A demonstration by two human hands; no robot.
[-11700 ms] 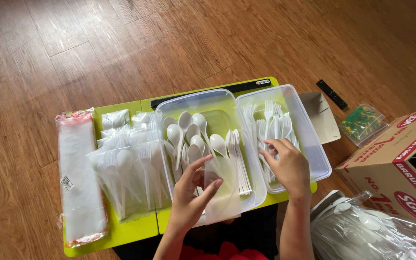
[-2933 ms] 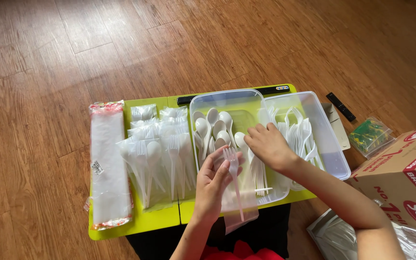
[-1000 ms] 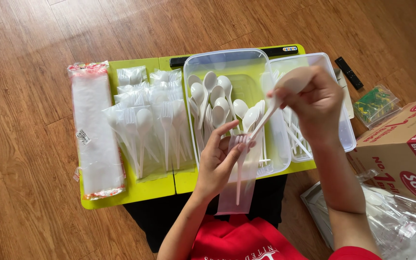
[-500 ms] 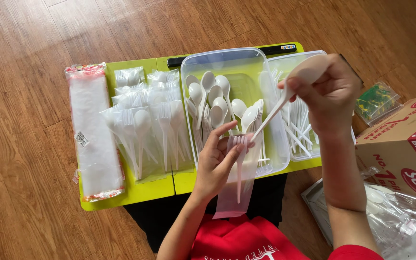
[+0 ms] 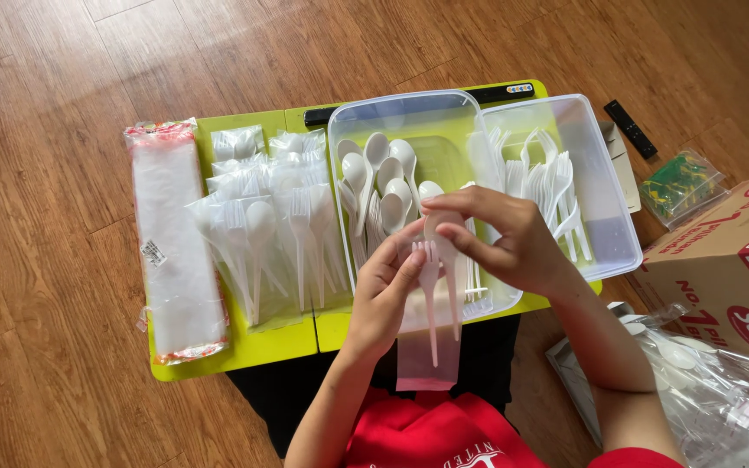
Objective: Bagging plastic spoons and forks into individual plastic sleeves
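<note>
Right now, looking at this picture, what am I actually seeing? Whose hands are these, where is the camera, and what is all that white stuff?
There is no machine here. The camera sits on a person's head and looks down, so you see their own two arms.

The left hand holds a small clear plastic sleeve together with a white plastic fork. The right hand holds a white plastic spoon at the sleeve's mouth.

Below them is a low yellow-green table on a wooden floor. On it lie a long pack of clear sleeves, a pile of already bagged cutlery sets, a clear tub of loose spoons and a clear tub of loose forks. A cardboard box stands at the right.
</note>
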